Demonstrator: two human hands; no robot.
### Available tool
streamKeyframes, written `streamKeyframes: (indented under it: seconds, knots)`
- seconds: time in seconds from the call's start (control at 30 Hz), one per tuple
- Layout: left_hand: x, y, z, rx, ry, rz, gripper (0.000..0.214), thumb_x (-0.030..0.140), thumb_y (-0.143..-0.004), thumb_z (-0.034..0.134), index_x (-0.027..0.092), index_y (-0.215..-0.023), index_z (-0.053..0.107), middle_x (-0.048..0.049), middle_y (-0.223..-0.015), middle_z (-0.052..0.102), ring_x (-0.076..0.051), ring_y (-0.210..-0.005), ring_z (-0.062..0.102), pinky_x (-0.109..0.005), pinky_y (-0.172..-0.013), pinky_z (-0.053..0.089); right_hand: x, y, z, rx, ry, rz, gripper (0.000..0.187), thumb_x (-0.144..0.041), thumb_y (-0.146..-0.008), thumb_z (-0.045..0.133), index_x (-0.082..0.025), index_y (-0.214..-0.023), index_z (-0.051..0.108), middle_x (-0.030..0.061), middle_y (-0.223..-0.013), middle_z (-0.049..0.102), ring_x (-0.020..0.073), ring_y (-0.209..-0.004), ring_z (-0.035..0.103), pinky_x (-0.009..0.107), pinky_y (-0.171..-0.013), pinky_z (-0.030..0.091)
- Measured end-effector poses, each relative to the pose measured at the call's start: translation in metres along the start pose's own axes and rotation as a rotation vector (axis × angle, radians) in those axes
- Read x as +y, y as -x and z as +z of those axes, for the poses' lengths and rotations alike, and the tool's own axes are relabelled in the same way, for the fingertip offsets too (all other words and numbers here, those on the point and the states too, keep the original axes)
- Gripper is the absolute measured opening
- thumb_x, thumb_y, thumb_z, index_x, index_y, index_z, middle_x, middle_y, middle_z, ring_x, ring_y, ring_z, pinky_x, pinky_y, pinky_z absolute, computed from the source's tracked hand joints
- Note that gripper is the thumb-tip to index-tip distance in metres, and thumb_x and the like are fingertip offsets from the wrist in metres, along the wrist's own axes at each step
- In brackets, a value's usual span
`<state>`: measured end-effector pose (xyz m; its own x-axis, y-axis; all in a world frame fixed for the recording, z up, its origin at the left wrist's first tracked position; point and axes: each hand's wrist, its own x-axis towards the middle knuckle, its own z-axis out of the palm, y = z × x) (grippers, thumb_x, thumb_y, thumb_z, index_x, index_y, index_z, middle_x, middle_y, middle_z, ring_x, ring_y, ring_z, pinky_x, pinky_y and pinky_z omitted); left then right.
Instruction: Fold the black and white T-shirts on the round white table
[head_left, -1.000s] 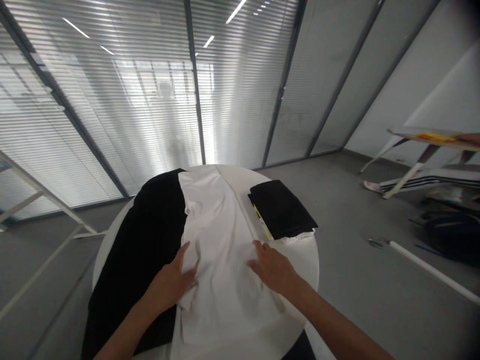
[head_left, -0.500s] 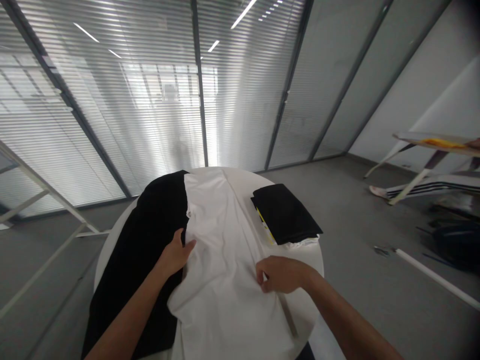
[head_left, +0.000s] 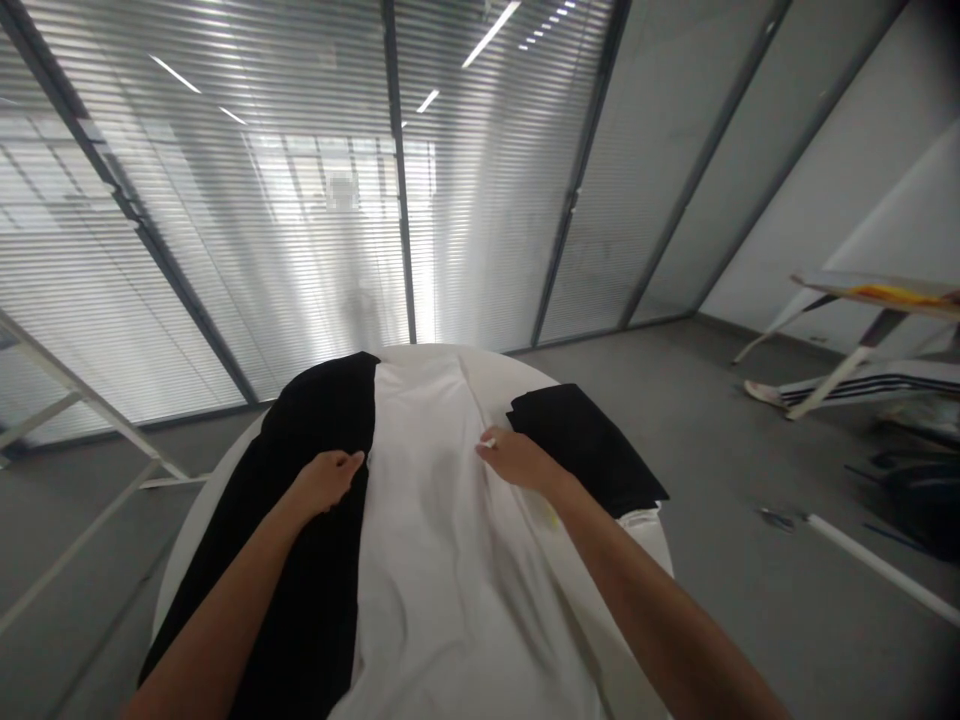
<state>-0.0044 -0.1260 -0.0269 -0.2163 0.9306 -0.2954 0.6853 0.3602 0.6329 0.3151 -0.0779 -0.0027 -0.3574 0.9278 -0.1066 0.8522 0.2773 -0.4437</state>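
A long white cloth garment [head_left: 427, 520] lies lengthwise down the middle of the round white table [head_left: 517, 375]; its exact kind I cannot tell. My left hand [head_left: 328, 480] pinches its left edge, above a black cloth [head_left: 300, 570] spread on the left side. On the opposite edge, my right hand [head_left: 517, 457] is closed with a bit of the white fabric between thumb and fingers. Beside my right hand rests a folded black cloth [head_left: 589, 445], with something white showing under its near corner. The white garment's near end runs out of view at the bottom.
Behind the table stands a glass partition with blinds [head_left: 480, 220]. A white metal frame [head_left: 97, 395] is at the left. To the right are a white pole [head_left: 877, 565] on the floor, a second table [head_left: 877, 290] and a person's striped trouser leg [head_left: 862, 388].
My right hand has moved up along the garment's right edge, and my left hand slightly up and left. The white fabric now lies straighter and flatter at its left edge.
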Motion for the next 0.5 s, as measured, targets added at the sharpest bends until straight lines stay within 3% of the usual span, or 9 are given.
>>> streamKeyframes:
  seconds: [0.07, 0.17, 0.3, 0.37, 0.47, 0.5]
  knots:
    - [0.008, -0.037, 0.004, 0.137, 0.002, -0.01, 0.043, 0.057, -0.083, 0.044, 0.018, -0.078, 0.06, -0.0063, -0.064, 0.062, -0.017, -0.048, 0.057, -0.026, -0.045, 0.037, -0.002, -0.033, 0.014, 0.093, 0.065, 0.143, 0.042, -0.039, -0.096, 0.041, -0.011, -0.126, 0.052, 0.0196, -0.12, 0.061, 0.027, -0.112, 0.059, 0.036, -0.091, 0.043]
    - [0.019, -0.077, 0.017, 0.145, -0.01, -0.017, 0.04, 0.054, -0.083, 0.047, 0.016, -0.075, 0.06, -0.0068, -0.056, 0.059, -0.02, -0.049, 0.058, -0.027, -0.048, 0.038, -0.004, -0.063, 0.033, 0.134, 0.107, 0.292, 0.047, -0.041, -0.097, 0.039, -0.009, -0.13, 0.045, 0.0233, -0.125, 0.057, 0.0302, -0.112, 0.059, 0.039, -0.088, 0.045]
    - [0.022, -0.088, 0.027, 0.091, -0.015, 0.023, 0.028, 0.043, -0.075, 0.061, 0.017, -0.066, 0.06, -0.0038, -0.052, 0.056, -0.018, -0.053, 0.056, -0.025, -0.05, 0.035, 0.006, -0.07, 0.036, -0.024, 0.138, 0.304, 0.04, -0.033, -0.096, 0.041, -0.008, -0.127, 0.049, 0.023, -0.121, 0.06, 0.0304, -0.113, 0.059, 0.039, -0.089, 0.046]
    - [0.019, -0.081, 0.024, -0.002, -0.023, 0.04, 0.029, 0.043, -0.071, 0.066, 0.017, -0.059, 0.058, -0.0014, -0.048, 0.053, -0.015, -0.047, 0.051, -0.024, -0.046, 0.032, 0.015, -0.068, 0.029, -0.144, 0.141, 0.269, 0.035, -0.032, -0.092, 0.05, -0.007, -0.116, 0.059, 0.0222, -0.112, 0.065, 0.0304, -0.107, 0.062, 0.038, -0.085, 0.048]
    - [0.012, -0.073, 0.013, -0.326, -0.051, 0.038, 0.041, 0.054, -0.065, 0.07, 0.017, -0.054, 0.056, -0.0007, -0.043, 0.05, -0.012, -0.037, 0.041, -0.023, -0.039, 0.025, 0.03, -0.066, 0.017, -0.419, 0.089, 0.268, 0.026, -0.033, -0.079, 0.068, -0.008, -0.086, 0.069, 0.0182, -0.082, 0.071, 0.0308, -0.081, 0.069, 0.037, -0.071, 0.052]
    - [0.012, -0.073, 0.011, -0.408, -0.048, 0.03, 0.044, 0.058, -0.064, 0.07, 0.017, -0.054, 0.056, -0.0019, -0.045, 0.052, -0.012, -0.036, 0.042, -0.023, -0.038, 0.024, 0.033, -0.067, 0.014, -0.458, 0.049, 0.276, 0.027, -0.035, -0.077, 0.069, -0.008, -0.08, 0.069, 0.0175, -0.076, 0.07, 0.0309, -0.076, 0.069, 0.038, -0.068, 0.052]
